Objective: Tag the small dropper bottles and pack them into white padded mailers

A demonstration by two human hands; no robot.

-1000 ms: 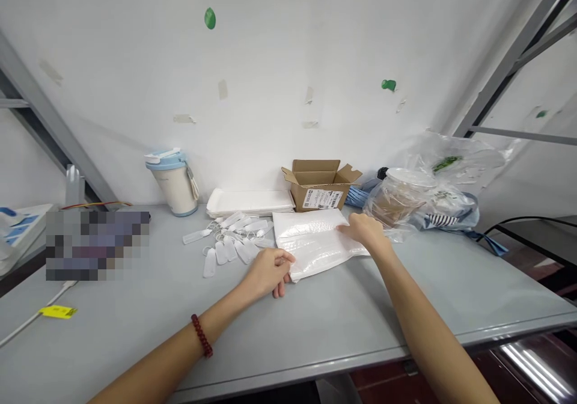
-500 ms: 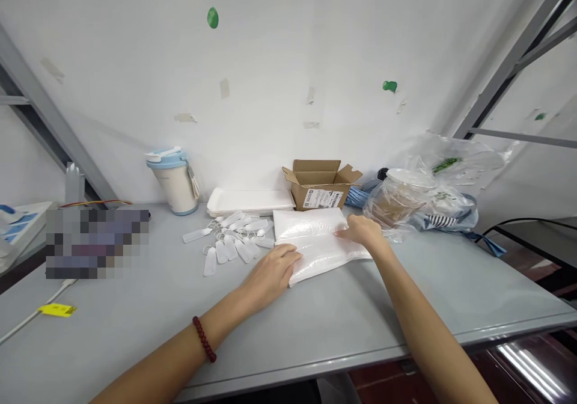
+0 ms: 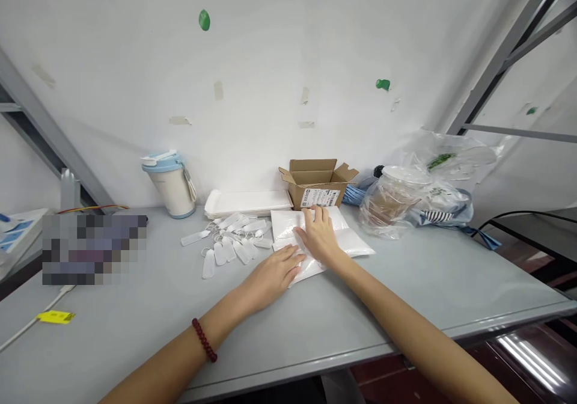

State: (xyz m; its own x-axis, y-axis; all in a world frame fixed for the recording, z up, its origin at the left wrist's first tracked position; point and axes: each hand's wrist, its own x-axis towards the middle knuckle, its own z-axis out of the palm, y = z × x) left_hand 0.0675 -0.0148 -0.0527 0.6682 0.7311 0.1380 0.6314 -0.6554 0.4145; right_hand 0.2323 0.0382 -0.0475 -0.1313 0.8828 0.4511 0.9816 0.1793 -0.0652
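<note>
"What is on the table [image 3: 288, 338]?"

"A white padded mailer [image 3: 354, 238], glossy and crinkled, lies flat on the smooth gray surface, just in front of a brown cardboard box [image 3: 315, 190] with raised flaps. To its left spread pale, see-through tags [image 3: 232, 247] with thin loops, in front of a low stack [image 3: 250, 201] of long white pieces."

"And what is different from half a second ago?"

"The right hand [image 3: 319, 235], then at the mailer's right side, now lies across its middle, near the left hand [image 3: 273, 275]. The left (a dark red beaded bracelet [image 3: 204, 339] circles that wrist) has barely moved."

"How are the hands posed?"

"Both rest palm down. The left stretches flat over the mailer's near-left edge, fingers close together; the right has its fingers slightly spread and its thumb out to the left, the forearm slanting in from the lower right."
</note>
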